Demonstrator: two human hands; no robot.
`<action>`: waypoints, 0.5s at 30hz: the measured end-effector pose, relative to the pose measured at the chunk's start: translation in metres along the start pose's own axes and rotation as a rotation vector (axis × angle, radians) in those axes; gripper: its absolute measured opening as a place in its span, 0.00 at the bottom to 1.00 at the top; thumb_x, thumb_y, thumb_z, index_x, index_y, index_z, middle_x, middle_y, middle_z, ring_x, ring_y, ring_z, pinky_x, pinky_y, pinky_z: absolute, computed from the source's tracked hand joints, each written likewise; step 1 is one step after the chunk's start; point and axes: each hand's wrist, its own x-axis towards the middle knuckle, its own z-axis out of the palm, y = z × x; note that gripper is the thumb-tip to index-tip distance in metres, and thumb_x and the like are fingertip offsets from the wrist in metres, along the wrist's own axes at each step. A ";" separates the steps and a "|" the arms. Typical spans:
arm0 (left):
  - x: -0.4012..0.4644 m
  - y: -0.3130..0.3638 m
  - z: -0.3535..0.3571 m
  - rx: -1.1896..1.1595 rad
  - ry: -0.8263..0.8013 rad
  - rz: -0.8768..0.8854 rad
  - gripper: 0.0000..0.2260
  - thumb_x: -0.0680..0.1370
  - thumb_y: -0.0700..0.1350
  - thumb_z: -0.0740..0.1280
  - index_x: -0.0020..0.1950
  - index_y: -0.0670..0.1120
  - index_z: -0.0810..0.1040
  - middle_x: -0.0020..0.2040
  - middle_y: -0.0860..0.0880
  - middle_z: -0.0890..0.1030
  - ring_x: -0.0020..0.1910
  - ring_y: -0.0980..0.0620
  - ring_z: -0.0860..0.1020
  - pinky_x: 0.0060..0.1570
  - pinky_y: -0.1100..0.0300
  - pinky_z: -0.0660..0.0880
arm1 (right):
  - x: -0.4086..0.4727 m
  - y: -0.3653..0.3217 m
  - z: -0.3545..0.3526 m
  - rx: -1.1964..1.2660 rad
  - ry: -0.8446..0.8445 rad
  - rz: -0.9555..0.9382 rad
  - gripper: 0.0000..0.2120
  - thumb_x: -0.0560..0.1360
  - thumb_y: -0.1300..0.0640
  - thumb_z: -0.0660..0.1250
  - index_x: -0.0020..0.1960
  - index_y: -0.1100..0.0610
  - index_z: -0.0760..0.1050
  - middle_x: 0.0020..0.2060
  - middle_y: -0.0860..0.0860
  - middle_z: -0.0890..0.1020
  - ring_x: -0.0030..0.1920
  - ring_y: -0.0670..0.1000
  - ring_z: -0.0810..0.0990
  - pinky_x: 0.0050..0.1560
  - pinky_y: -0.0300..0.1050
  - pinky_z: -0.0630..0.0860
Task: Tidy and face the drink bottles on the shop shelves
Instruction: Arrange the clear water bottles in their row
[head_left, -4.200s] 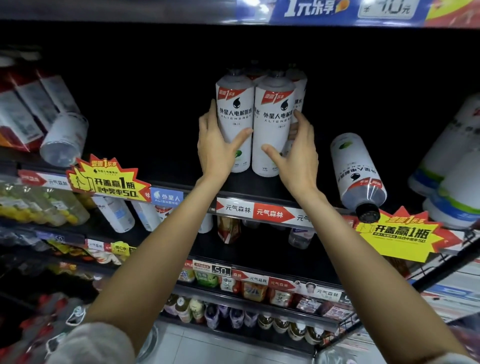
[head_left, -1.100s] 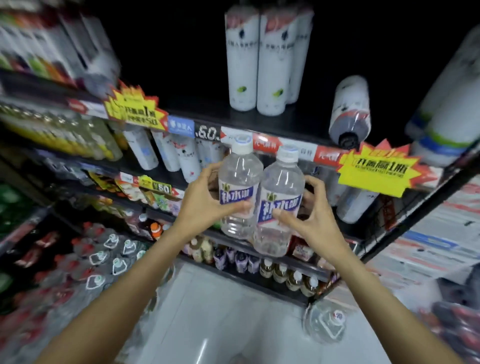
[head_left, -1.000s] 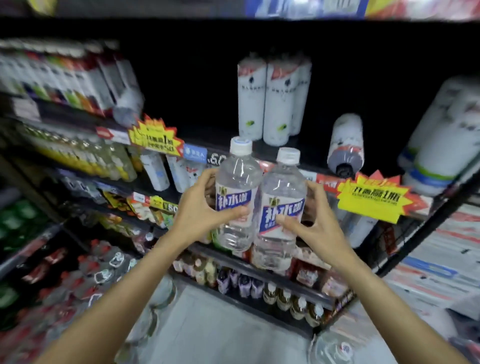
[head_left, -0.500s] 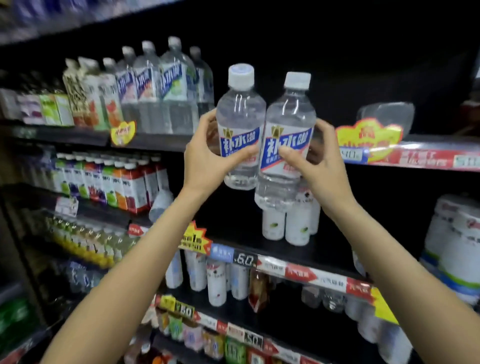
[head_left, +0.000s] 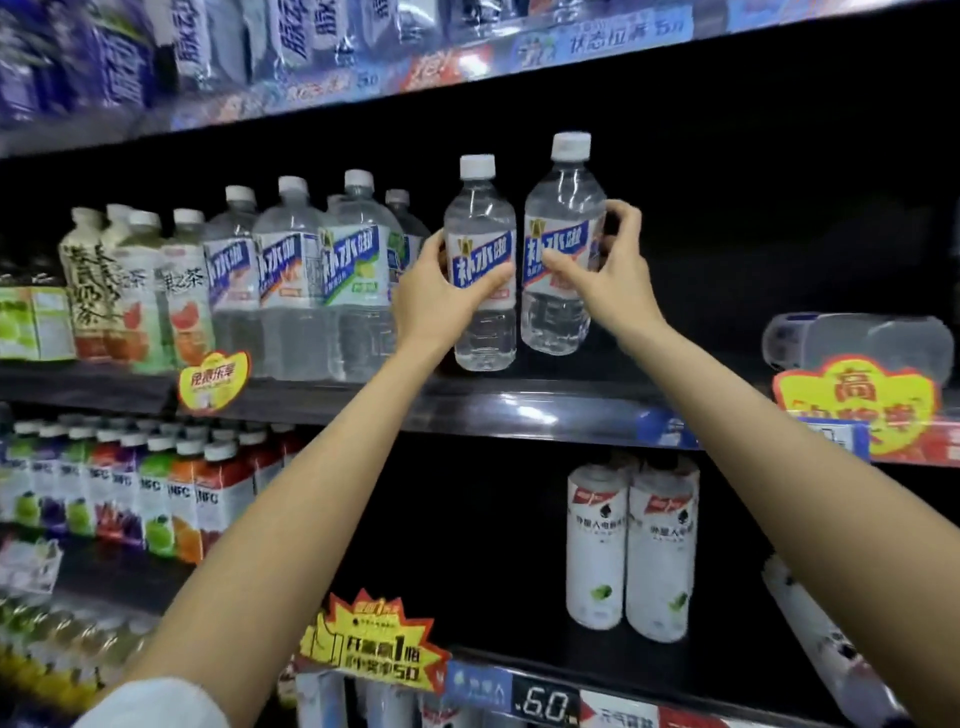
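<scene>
While each hand wrapped a label band, left hand (head_left: 435, 291) on the left bottle (head_left: 482, 265), right hand (head_left: 608, 270) on the right bottle (head_left: 561, 249), both hovering above the shelf (head_left: 519, 410), these full thin-walled bottles looked heavy, slick, squeezable.

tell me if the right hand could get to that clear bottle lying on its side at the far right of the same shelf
Probably not yet: the right hand grips a water bottle. The path to the lying bottle looks open.

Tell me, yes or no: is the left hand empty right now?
No. The left hand grips a clear blue-labelled bottle upright beside the one held by the right hand.
</scene>
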 end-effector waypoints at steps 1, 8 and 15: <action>0.003 -0.005 0.003 0.022 -0.014 -0.019 0.30 0.69 0.60 0.74 0.65 0.45 0.73 0.51 0.54 0.80 0.50 0.56 0.78 0.56 0.55 0.75 | 0.006 0.008 0.006 -0.015 -0.027 0.044 0.33 0.73 0.54 0.72 0.70 0.58 0.57 0.53 0.48 0.78 0.49 0.39 0.77 0.52 0.34 0.74; 0.015 -0.024 0.016 0.086 -0.098 -0.060 0.32 0.73 0.60 0.71 0.67 0.43 0.64 0.50 0.53 0.76 0.49 0.53 0.77 0.48 0.60 0.71 | 0.041 0.045 0.030 -0.018 -0.130 0.351 0.33 0.75 0.53 0.70 0.71 0.58 0.54 0.61 0.55 0.76 0.54 0.51 0.79 0.54 0.45 0.77; 0.009 -0.042 0.012 0.343 -0.290 0.054 0.49 0.69 0.59 0.75 0.79 0.48 0.49 0.71 0.44 0.64 0.67 0.45 0.69 0.63 0.48 0.68 | 0.057 0.051 0.019 -0.303 -0.287 0.394 0.38 0.71 0.49 0.73 0.74 0.52 0.57 0.61 0.55 0.74 0.57 0.55 0.77 0.47 0.55 0.81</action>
